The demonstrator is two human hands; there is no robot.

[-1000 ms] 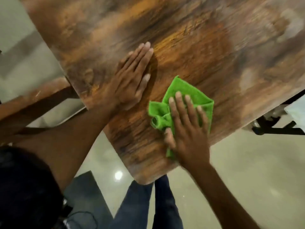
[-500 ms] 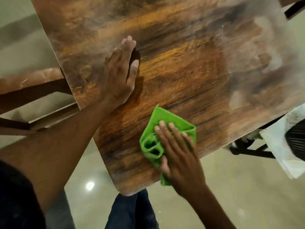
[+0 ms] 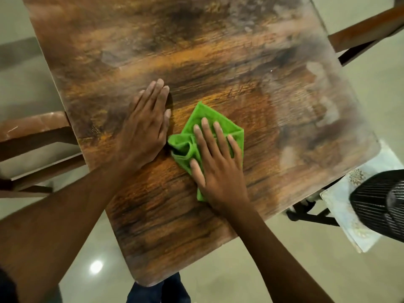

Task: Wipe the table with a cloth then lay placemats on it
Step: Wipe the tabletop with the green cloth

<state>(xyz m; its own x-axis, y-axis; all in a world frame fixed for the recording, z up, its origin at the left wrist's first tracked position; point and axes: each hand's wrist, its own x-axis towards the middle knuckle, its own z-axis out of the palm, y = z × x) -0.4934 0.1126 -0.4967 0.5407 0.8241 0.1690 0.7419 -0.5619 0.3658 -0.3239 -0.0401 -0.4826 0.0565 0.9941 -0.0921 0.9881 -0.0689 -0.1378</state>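
R hand (image 3: 218, 171): flat on green cloth (image 3: 220, 125), fingers spread wide, palm pressing, no pinch.
Cloth: soft, light, bunched at its L side; sits mid-table, nearer the front edge. Judged easy to slide under a flat palm; to lift, pinch the bunched fold.
L hand (image 3: 146, 127): flat on bare table (image 3: 240, 62), fingers together, empty, just beside cloth.
Table: wood-look top, hazy patches far R, prob not yet wiped.
Placemats: none on table.
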